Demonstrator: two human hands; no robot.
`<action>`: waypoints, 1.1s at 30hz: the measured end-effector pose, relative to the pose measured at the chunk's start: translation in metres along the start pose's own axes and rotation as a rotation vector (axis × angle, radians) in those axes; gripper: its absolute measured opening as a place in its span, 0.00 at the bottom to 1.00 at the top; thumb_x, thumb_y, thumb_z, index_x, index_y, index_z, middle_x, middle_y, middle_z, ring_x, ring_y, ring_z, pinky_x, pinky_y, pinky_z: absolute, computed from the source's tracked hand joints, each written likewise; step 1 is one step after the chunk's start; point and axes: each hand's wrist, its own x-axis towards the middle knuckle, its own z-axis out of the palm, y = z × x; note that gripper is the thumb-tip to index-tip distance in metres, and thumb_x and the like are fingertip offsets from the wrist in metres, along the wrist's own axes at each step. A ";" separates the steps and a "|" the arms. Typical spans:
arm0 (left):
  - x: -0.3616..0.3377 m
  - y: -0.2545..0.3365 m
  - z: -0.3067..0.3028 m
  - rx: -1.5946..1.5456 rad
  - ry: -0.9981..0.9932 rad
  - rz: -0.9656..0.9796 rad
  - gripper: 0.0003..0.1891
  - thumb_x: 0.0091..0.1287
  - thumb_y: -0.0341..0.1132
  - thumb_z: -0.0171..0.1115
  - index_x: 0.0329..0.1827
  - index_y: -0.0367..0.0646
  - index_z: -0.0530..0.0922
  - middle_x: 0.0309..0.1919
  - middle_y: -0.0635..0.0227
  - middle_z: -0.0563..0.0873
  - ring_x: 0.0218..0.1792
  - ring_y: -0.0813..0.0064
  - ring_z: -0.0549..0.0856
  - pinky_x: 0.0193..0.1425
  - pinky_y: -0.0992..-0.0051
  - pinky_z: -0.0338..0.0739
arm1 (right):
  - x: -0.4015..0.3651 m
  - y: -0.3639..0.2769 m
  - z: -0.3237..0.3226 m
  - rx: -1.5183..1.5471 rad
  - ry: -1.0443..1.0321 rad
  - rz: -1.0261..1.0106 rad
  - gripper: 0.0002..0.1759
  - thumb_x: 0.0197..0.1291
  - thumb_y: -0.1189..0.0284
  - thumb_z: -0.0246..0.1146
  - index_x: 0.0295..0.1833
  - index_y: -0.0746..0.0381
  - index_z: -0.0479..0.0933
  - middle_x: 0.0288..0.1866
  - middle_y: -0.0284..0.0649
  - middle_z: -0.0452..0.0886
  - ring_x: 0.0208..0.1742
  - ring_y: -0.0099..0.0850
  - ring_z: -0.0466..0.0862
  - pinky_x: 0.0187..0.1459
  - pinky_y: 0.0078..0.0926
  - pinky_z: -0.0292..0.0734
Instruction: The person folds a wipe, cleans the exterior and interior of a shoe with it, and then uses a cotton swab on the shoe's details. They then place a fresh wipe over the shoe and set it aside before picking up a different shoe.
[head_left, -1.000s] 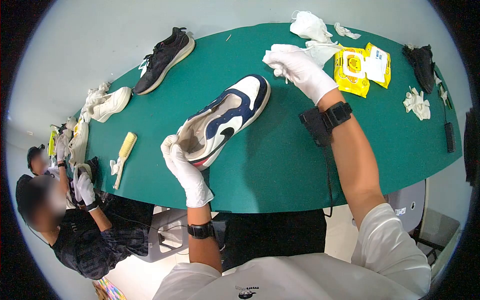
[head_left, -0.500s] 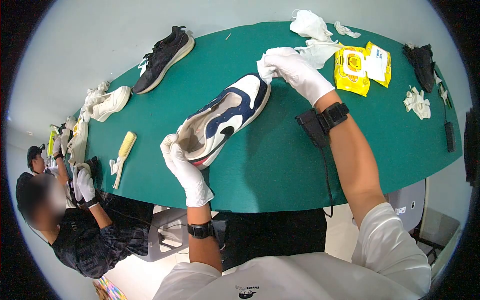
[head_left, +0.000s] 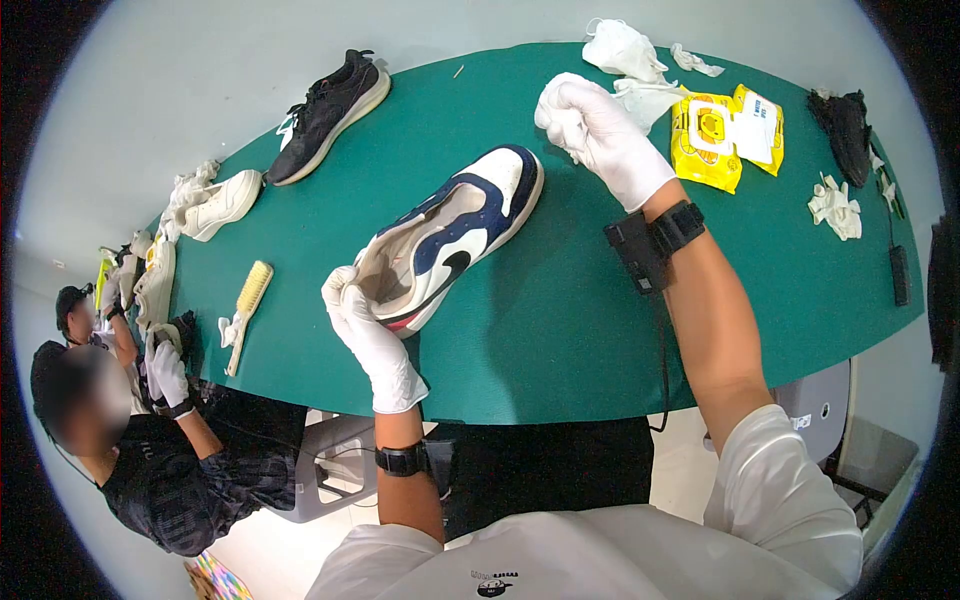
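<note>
A white, navy and black sneaker [head_left: 455, 235] without laces lies at a slant on the green table, its toe pointing up and right. At its heel, my left hand [head_left: 365, 330], in a white glove, is closed with the thumb and fingers gripping the collar. My right hand [head_left: 605, 140], also gloved, is in a fist beyond the toe and to its right, apart from the shoe. A crumpled white wipe [head_left: 568, 130] is bunched in that fist, mostly hidden by the fingers.
Yellow wipes packs [head_left: 705, 150] and a white mask [head_left: 622, 50] are at the upper right. A black sneaker [head_left: 330, 115], white sneaker [head_left: 222, 205] and brush [head_left: 250, 300] are on the left. A co-worker's gloved hand [head_left: 168, 370] holds a dark shoe. Crumpled gloves [head_left: 835, 205] lie far right.
My right hand has moved off the toe, up and to the right, and the wipe has bunched into the fist. My left hand and the sneaker have barely moved.
</note>
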 end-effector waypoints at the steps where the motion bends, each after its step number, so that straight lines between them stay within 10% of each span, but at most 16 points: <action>1: 0.000 -0.001 -0.002 -0.013 -0.012 -0.012 0.10 0.77 0.35 0.52 0.53 0.40 0.75 0.48 0.67 0.79 0.51 0.74 0.80 0.63 0.72 0.74 | 0.001 -0.001 -0.002 0.049 -0.018 0.030 0.10 0.69 0.78 0.56 0.33 0.55 0.67 0.30 0.27 0.66 0.27 0.14 0.68 0.30 0.12 0.72; 11: 0.001 -0.003 -0.006 -0.086 -0.041 -0.062 0.09 0.78 0.35 0.53 0.54 0.40 0.75 0.50 0.65 0.80 0.54 0.73 0.79 0.66 0.70 0.72 | 0.008 0.004 -0.012 0.194 -0.059 0.083 0.14 0.70 0.80 0.57 0.32 0.53 0.64 0.30 0.25 0.61 0.25 0.13 0.63 0.19 0.11 0.51; 33: 0.002 -0.005 -0.008 -0.039 -0.039 -0.036 0.09 0.78 0.34 0.52 0.55 0.40 0.74 0.50 0.66 0.79 0.54 0.75 0.78 0.66 0.71 0.70 | 0.008 0.013 0.000 -0.343 0.007 -0.012 0.09 0.71 0.68 0.62 0.38 0.61 0.79 0.34 0.30 0.80 0.35 0.17 0.76 0.37 0.17 0.71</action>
